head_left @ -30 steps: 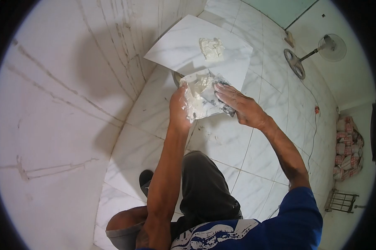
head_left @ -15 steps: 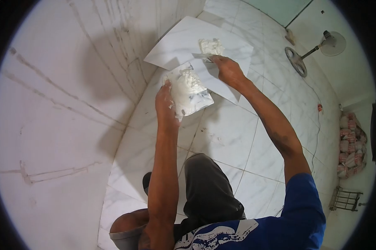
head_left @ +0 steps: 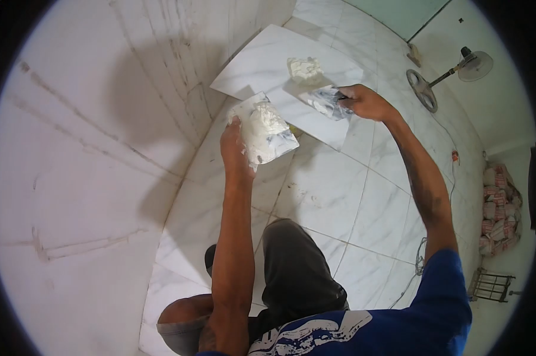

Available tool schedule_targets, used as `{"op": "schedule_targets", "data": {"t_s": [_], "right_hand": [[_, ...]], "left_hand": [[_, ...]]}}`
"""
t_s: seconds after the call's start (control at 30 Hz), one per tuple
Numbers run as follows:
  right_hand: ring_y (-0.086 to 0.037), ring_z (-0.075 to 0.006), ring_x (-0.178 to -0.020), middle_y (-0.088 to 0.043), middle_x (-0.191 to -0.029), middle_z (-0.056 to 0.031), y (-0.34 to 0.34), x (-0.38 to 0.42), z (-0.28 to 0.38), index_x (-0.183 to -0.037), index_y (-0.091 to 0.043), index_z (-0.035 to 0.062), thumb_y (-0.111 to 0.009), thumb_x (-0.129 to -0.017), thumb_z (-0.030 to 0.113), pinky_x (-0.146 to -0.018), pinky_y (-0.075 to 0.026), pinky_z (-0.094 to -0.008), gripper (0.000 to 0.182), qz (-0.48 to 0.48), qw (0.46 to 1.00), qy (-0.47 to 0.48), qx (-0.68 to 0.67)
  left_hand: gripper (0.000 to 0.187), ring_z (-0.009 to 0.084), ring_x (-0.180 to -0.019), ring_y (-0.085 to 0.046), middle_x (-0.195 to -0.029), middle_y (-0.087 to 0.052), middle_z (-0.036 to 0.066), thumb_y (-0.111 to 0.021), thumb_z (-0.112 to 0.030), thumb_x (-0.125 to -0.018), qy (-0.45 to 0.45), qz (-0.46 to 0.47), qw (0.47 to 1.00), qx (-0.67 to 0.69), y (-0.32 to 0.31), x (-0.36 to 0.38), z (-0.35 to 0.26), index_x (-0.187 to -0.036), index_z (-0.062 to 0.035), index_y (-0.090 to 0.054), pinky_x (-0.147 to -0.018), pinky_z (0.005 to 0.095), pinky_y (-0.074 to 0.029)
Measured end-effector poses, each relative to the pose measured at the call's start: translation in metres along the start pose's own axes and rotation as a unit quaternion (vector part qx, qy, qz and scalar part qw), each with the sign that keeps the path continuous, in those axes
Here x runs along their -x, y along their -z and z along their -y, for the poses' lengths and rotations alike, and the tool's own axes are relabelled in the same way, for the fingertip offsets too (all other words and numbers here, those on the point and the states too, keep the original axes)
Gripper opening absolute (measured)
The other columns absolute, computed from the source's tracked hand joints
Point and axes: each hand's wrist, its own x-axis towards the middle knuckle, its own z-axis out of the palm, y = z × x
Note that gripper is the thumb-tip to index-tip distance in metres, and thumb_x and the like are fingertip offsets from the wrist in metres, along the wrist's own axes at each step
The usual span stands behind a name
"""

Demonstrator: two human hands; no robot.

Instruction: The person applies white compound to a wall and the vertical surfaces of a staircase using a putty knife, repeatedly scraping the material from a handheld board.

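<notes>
My left hand grips the edge of a flat plate smeared with white paste, its thumb on top. A lump of white putty sits on that plate. In my right hand is a wide putty knife, its blade streaked with putty and pointing left. Under the blade lies a large white marbled tile, and another mound of putty rests on it, just beyond the knife. The knife and my left hand's plate are apart. Fingers below the plate are hidden.
A wall with brown streaks rises on the left. The floor is tiled in white marble pattern. A stand fan lies at the right, with a cable near it. Stacked sacks and a metal rack are further right.
My right hand has moved right and slightly toward me, drawing the putty knife off the mound on the tile. Its blade face now shows. My left hand's plate has barely shifted.
</notes>
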Motion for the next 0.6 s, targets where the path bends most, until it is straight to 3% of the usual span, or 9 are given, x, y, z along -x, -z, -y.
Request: {"op": "schedule_targets", "data": {"t_s": [0.07,0.17,0.23,0.3,0.37,0.47,0.53,0.6], "right_hand": [[-0.049,-0.0084,-0.075,-0.061,-0.081,-0.0016,-0.002,0.024,0.017,-0.102,-0.065,-0.0038,-0.059,-0.095,0.012,-0.068,-0.043,-0.0268,0.019,-0.058,0.988,-0.029,-0.138],[-0.055,-0.0109,-0.085,-0.068,-0.095,-0.0062,-0.025,0.052,0.070,-0.119,-0.063,-0.0045,-0.060,-0.093,0.006,-0.082,-0.046,-0.0285,0.028,-0.161,0.969,-0.054,-0.177],[-0.059,-0.0143,-0.091,-0.069,-0.103,-0.0097,-0.034,0.059,0.110,-0.123,-0.061,-0.0029,-0.059,-0.093,0.004,-0.086,-0.047,-0.0284,0.031,-0.149,0.967,-0.159,-0.130],[-0.062,-0.0195,-0.101,-0.067,-0.113,-0.0136,-0.043,0.059,0.126,-0.124,-0.060,-0.0016,-0.058,-0.091,0.002,-0.093,-0.047,-0.0304,0.034,-0.168,0.979,-0.084,-0.085],[-0.062,-0.0267,-0.115,-0.063,-0.125,-0.0180,-0.048,0.059,0.136,-0.124,-0.060,-0.0005,-0.059,-0.087,-0.001,-0.101,-0.046,-0.0345,0.037,-0.219,0.958,0.179,-0.055],[-0.052,-0.0372,-0.130,-0.055,-0.137,-0.0218,-0.028,0.049,0.153,-0.127,-0.057,0.0027,-0.060,-0.078,-0.004,-0.109,-0.041,-0.0462,0.050,-0.167,0.919,0.351,-0.062],[-0.051,-0.0409,-0.129,-0.054,-0.138,-0.0217,-0.008,0.054,0.169,-0.129,-0.054,0.0037,-0.060,-0.073,-0.007,-0.109,-0.040,-0.0552,0.057,-0.128,0.907,0.402,-0.019],[-0.050,-0.0424,-0.130,-0.052,-0.139,-0.0221,0.022,0.065,0.194,-0.133,-0.050,0.0039,-0.059,-0.072,-0.008,-0.110,-0.039,-0.0572,0.062,-0.083,0.894,0.438,0.045]], "left_hand": [[0.044,0.0268,-0.105,-0.064,-0.120,-0.061,0.016,-0.047,-0.027,-0.101,0.005,-0.010,1.000,0.010,-0.002,0.002,-0.001,-0.130,0.0069,-0.048,-0.090,0.0392,-0.055],[0.045,0.0256,-0.104,-0.064,-0.118,-0.062,0.015,-0.046,-0.029,-0.101,0.023,-0.028,0.998,0.042,-0.003,0.002,0.000,-0.131,0.0056,-0.048,-0.091,0.0383,-0.053],[0.046,0.0256,-0.103,-0.065,-0.117,-0.062,0.015,-0.047,-0.029,-0.101,0.053,-0.042,0.996,0.050,-0.005,0.006,-0.004,-0.132,0.0050,-0.048,-0.090,0.0376,-0.054],[0.046,0.0245,-0.103,-0.065,-0.117,-0.062,0.014,-0.047,-0.029,-0.101,0.106,-0.053,0.991,0.057,-0.017,0.013,-0.015,-0.133,0.0049,-0.048,-0.089,0.0367,-0.055],[0.046,0.0231,-0.104,-0.064,-0.117,-0.063,0.013,-0.048,-0.029,-0.101,0.117,-0.036,0.990,0.065,-0.034,0.025,-0.028,-0.133,0.0042,-0.049,-0.089,0.0354,-0.055],[0.047,0.0202,-0.108,-0.063,-0.121,-0.062,0.011,-0.049,-0.032,-0.102,0.088,-0.011,0.994,0.055,-0.045,0.035,-0.039,-0.134,0.0019,-0.050,-0.089,0.0325,-0.054],[0.048,0.0170,-0.109,-0.062,-0.122,-0.062,0.007,-0.051,-0.035,-0.102,0.064,-0.069,0.995,0.016,-0.060,0.044,-0.053,-0.135,-0.0008,-0.051,-0.087,0.0301,-0.054],[0.047,0.0161,-0.101,-0.063,-0.115,-0.064,0.006,-0.059,-0.037,-0.098,0.114,-0.086,0.988,0.052,-0.110,0.070,-0.105,-0.129,-0.0018,-0.054,-0.083,0.0310,-0.055]]}}
